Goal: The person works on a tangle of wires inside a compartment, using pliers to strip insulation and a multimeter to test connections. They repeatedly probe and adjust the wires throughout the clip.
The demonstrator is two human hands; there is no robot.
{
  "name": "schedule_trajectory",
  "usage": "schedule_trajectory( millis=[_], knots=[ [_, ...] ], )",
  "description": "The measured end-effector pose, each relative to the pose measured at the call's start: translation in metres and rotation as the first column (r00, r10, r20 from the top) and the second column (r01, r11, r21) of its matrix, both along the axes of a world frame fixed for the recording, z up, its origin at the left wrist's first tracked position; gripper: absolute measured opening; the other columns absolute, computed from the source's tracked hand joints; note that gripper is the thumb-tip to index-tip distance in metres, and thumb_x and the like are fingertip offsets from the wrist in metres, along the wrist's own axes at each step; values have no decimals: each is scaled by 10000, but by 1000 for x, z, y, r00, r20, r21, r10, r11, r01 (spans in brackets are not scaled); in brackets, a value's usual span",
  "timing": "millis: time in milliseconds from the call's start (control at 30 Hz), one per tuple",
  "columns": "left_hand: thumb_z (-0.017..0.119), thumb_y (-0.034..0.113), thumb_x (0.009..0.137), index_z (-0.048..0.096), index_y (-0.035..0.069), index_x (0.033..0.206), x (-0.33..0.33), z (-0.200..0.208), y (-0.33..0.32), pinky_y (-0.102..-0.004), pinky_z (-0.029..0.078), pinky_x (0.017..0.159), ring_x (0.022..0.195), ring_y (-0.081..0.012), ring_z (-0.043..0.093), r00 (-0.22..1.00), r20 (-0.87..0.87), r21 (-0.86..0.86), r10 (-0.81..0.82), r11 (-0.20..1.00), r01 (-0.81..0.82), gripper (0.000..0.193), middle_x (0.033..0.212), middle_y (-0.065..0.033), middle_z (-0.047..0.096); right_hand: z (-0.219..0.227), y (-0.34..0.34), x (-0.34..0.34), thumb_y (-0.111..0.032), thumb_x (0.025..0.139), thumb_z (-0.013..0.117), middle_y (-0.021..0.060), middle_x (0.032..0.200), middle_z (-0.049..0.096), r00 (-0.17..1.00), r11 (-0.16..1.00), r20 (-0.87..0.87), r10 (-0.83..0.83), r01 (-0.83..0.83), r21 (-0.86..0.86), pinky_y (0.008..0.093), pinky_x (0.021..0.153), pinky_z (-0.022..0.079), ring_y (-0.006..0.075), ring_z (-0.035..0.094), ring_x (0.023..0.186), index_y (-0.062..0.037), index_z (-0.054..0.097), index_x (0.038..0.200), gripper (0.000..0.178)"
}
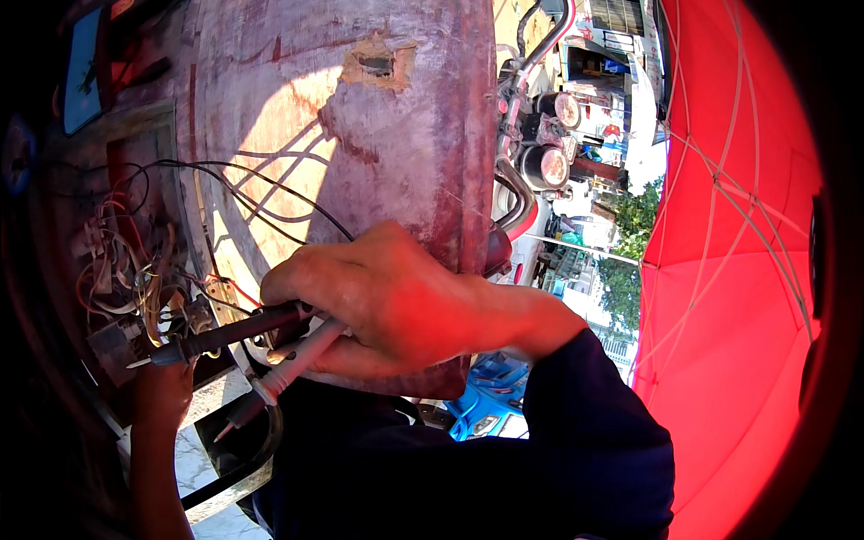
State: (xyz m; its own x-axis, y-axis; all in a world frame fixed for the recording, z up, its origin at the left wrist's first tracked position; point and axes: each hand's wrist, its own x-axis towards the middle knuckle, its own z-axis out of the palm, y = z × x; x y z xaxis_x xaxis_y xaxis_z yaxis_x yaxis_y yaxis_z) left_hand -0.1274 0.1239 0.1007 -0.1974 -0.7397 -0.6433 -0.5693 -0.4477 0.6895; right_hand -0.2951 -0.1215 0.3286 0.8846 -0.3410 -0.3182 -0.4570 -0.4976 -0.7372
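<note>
My right hand (387,301) comes in from the right in a dark sleeve, its fingers closed round two multimeter test probes. The black probe (229,335) points left, its bare metal tip over an open compartment of wiring. The paler pinkish-grey probe (306,358) slants down and left, its tip apart from the black one's. Below the black probe is my left hand (164,391), its forearm rising from the lower edge. Its fingers are hidden in shadow and behind the probe. Beside it lies a tangle of loose wires (148,270) with connectors.
A worn, scraped panel (423,135) with a torn hole fills the upper middle. Thin black leads (261,184) cross it. Right of it are handlebar tubes and two round gauges (544,166). A red umbrella canopy (738,315) spans the right. A blue vehicle (490,396) shows below.
</note>
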Motion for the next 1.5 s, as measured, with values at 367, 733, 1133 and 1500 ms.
schedule_trajectory(
  millis=[367, 733, 1133, 1500],
  knots=[
    [623, 96, 857, 694, 16, 943, 13, -33, 36, -334, 488, 596, 620, -158, 613, 844, -423, 209, 328, 942, -262, 137, 730, -64, 641, -1, -2, -2, -178, 737, 764, 98, 808, 623, 998, 997, 12, 61, -61, -45, 350, 524, 480, 289, 640, 662, -8, 558, 1021, 390],
    [563, 72, 882, 562, 52, 1259, 18, -34, 50, -292, 431, 546, 570, -126, 521, 888, -370, 189, 275, 958, -217, 378, 669, -46, 562, 0, -1, 1, -196, 717, 785, 98, 812, 638, 995, 998, -86, 47, -49, -27, 336, 543, 491, 282, 646, 673, -19, 578, 991, 387],
    [575, 167, 852, 638, 61, 850, 3, 7, 11, -462, 479, 674, 728, -372, 605, 989, -47, -50, -140, 989, 138, 123, 779, -164, 623, -3, 0, -1, -196, 717, 771, 107, 822, 623, 995, 997, -72, 65, -68, -43, 365, 536, 478, 311, 629, 665, -22, 557, 1010, 402],
    [606, 137, 813, 592, 60, 728, -9, 24, 13, -460, 486, 669, 733, -359, 619, 992, -27, -59, -126, 990, 124, 116, 730, -152, 614, -2, 1, 0, -208, 720, 750, 114, 781, 601, 997, 997, -49, 52, -55, -52, 422, 527, 450, 354, 609, 666, -23, 539, 1003, 399]
  ],
)
